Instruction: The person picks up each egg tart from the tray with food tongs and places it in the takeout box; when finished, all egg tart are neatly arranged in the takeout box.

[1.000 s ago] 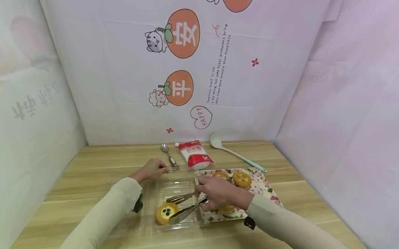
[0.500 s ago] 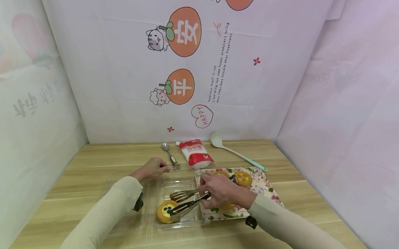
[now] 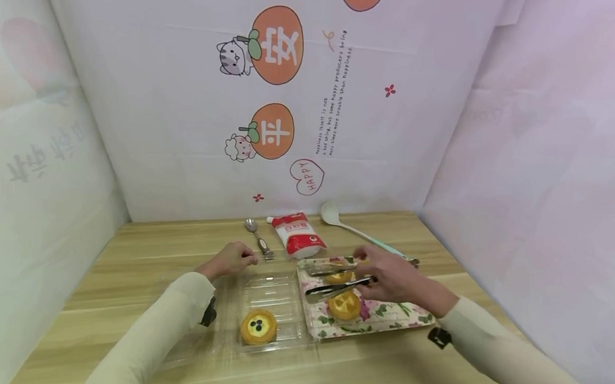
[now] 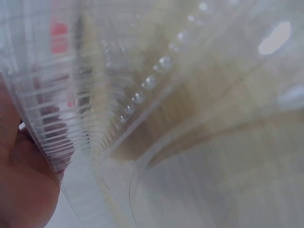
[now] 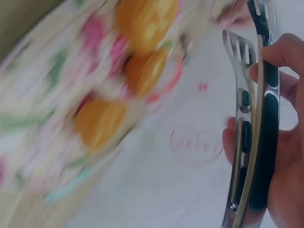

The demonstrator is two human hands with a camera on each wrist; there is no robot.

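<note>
A floral tray (image 3: 392, 316) lies on the wood-grain tabletop (image 3: 348, 375). Over its right half is the person's right hand (image 3: 392, 273), fingers curled round metal tongs (image 3: 320, 294) whose two ends stand apart above the tray's left half. Three golden tarts (image 3: 345, 307) sit on the tray; the head view shows two of them, and the blurred right wrist view shows all three. Just beside the tray, on its left, is an open clear plastic container (image 3: 298, 314), with a tart topped with dark berries (image 3: 259, 327) resting inside. The left hand (image 3: 231, 258), also left of the tray, pinches the container's clear plastic; how its fingertips sit cannot be fully told. Beyond the tray's far left corner lies a red-and-white bag (image 3: 297, 236), and beyond its far edge a pale ladle (image 3: 330, 214) with a mint-green handle. A metal spoon (image 3: 251, 224) lies past the tray, farther left than the bag. A white printed cloth (image 3: 369, 171) hangs well behind the tray.
</note>
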